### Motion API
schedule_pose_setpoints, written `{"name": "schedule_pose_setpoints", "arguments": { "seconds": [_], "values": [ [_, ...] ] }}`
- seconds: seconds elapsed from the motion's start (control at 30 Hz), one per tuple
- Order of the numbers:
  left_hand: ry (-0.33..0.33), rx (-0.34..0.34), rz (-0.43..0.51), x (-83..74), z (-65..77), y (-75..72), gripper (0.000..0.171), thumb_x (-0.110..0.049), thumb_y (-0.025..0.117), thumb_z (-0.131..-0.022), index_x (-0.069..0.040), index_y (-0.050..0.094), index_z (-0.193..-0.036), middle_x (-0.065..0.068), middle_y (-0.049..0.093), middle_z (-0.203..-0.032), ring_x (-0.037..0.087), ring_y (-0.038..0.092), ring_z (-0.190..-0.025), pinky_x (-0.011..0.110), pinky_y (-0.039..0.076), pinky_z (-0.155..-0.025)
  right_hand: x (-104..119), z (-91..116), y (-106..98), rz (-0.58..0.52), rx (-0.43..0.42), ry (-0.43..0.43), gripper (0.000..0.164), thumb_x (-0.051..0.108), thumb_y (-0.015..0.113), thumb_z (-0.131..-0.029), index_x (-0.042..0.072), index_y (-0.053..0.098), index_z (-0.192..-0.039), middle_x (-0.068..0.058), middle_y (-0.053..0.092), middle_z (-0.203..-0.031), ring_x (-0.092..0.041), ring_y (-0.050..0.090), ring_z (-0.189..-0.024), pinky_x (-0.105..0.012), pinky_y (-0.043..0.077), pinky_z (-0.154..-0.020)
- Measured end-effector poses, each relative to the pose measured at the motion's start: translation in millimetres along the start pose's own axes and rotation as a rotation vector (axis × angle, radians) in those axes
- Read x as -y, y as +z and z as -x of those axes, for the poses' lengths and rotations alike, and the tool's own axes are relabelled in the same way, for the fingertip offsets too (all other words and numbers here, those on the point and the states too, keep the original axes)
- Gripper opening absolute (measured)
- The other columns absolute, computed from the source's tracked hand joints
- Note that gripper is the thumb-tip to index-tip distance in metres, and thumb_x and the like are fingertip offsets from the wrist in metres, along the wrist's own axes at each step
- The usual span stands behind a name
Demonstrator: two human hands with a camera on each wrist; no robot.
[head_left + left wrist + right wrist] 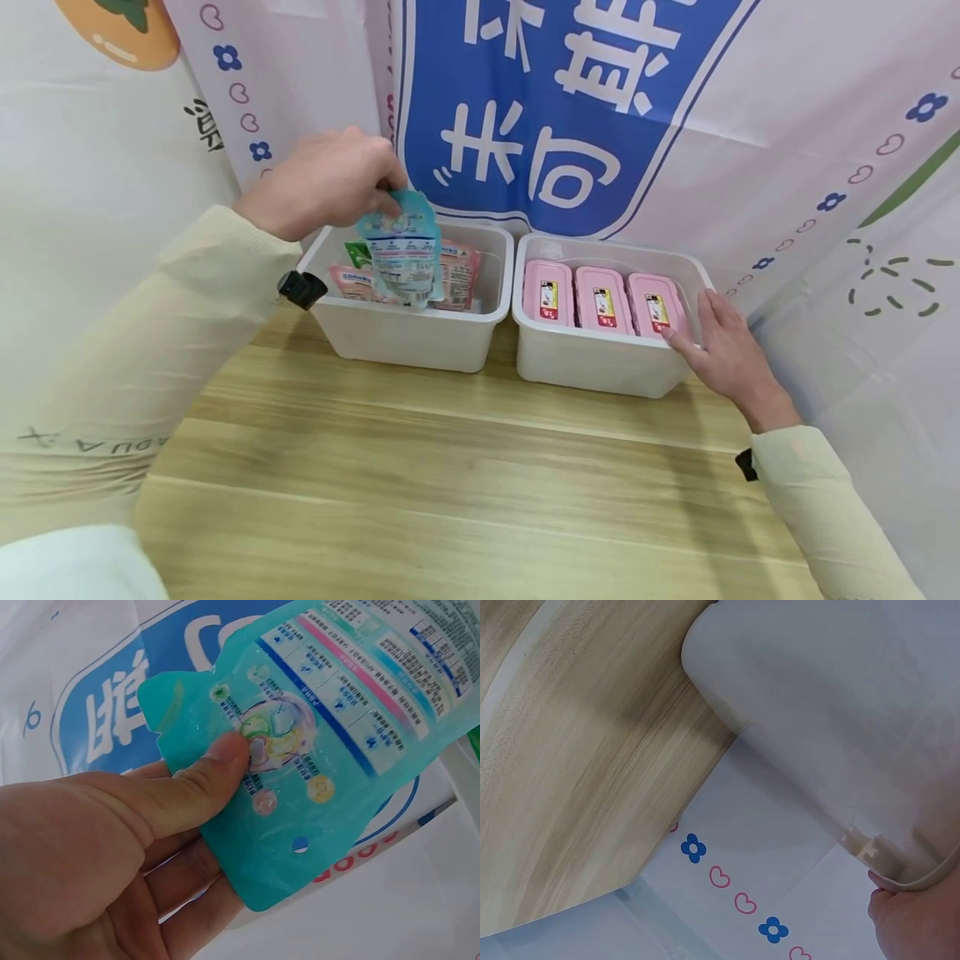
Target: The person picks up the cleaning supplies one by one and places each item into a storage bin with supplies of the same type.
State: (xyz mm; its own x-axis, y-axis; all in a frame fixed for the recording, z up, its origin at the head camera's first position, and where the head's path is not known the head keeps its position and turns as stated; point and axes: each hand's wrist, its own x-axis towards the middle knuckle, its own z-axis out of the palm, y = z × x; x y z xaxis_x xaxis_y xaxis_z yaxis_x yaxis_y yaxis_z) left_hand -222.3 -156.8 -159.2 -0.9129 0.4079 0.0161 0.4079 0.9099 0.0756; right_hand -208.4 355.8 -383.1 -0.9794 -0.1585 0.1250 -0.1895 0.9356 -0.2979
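Note:
My left hand (337, 179) pinches a teal, soft, printed pouch (405, 262) by its end, thumb on the printed face and fingers behind. The pouch hangs over the left white bin (405, 337), its lower end overlapping the bin's contents in the head view. Inside that bin are pink pouches (457, 275) and a green packet (358, 253). At the right front corner of the second white bin (592, 364), my right hand (723, 354) rests on the rim, thumb along the front and fingers at the side. Three pink-lidded boxes (602, 300) stand in a row in this bin.
Both bins stand side by side at the back of a wooden table (465, 483). Behind them hangs a printed cloth (750, 125) with a blue panel, and cloth also closes off both sides. The table's edge (682, 810) shows beside the right bin.

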Motion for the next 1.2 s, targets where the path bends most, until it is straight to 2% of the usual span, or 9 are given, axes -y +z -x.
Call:
{"name": "schedule_pose_setpoints", "arguments": {
  "seconds": [0.3, 0.47, 0.6, 0.93, 1.2],
  "values": [
    [0.023, -0.046, -0.002, 1.1, -14.3, 17.6, 0.023, -0.014, 0.074, -0.1, -0.006, 0.079, -0.12, 0.016, 0.078, -0.116, 0.03, 0.069, -0.098, 0.043, 0.058, -0.086, 0, -2, 0, 0.0, -0.006, -0.011, 0.097, 0.058, 0.045, -0.107, -0.001, -0.003, -0.168, -0.031, 0.003, -0.175, -0.054, 0.008, -0.161, -0.078, 0.014, -0.125],
    [0.031, -0.055, 0.022, 2.4, -21.3, 25.2, 0.024, -0.014, 0.073, -0.1, -0.005, 0.078, -0.122, 0.018, 0.077, -0.12, 0.031, 0.069, -0.102, 0.047, 0.06, -0.093, 0, -2, -1, 0.0, -0.012, -0.012, 0.097, 0.058, 0.046, -0.107, -0.001, -0.002, -0.168, -0.032, 0.004, -0.175, -0.055, 0.009, -0.16, -0.078, 0.016, -0.124],
    [0.038, -0.066, 0.023, 3.6, -26.3, 30.8, 0.025, -0.013, 0.074, -0.1, -0.004, 0.078, -0.122, 0.018, 0.077, -0.121, 0.032, 0.068, -0.101, 0.047, 0.06, -0.092, 0, -2, 0, -0.002, -0.016, -0.012, 0.097, 0.057, 0.046, -0.107, -0.001, -0.002, -0.168, -0.032, 0.005, -0.174, -0.054, 0.009, -0.16, -0.078, 0.016, -0.124],
    [0.034, -0.031, 0.053, 3.1, -39.3, 44.6, 0.027, -0.012, 0.073, -0.1, -0.004, 0.077, -0.125, 0.019, 0.077, -0.122, 0.033, 0.066, -0.102, 0.045, 0.061, -0.092, 0, -1, 0, -0.002, -0.011, 0.003, 0.098, 0.059, 0.046, -0.106, 0.0, -0.003, -0.168, -0.031, 0.004, -0.175, -0.054, 0.008, -0.161, -0.079, 0.016, -0.123],
    [0.031, -0.041, 0.074, 3.9, -44.0, 59.4, 0.026, -0.012, 0.074, -0.099, -0.005, 0.078, -0.124, 0.017, 0.077, -0.12, 0.032, 0.068, -0.098, 0.045, 0.063, -0.09, -1, -2, 0, -0.002, -0.014, -0.01, 0.097, 0.057, 0.046, -0.107, -0.002, -0.001, -0.167, -0.032, 0.004, -0.175, -0.054, 0.009, -0.161, -0.078, 0.017, -0.124]
  ]
}}
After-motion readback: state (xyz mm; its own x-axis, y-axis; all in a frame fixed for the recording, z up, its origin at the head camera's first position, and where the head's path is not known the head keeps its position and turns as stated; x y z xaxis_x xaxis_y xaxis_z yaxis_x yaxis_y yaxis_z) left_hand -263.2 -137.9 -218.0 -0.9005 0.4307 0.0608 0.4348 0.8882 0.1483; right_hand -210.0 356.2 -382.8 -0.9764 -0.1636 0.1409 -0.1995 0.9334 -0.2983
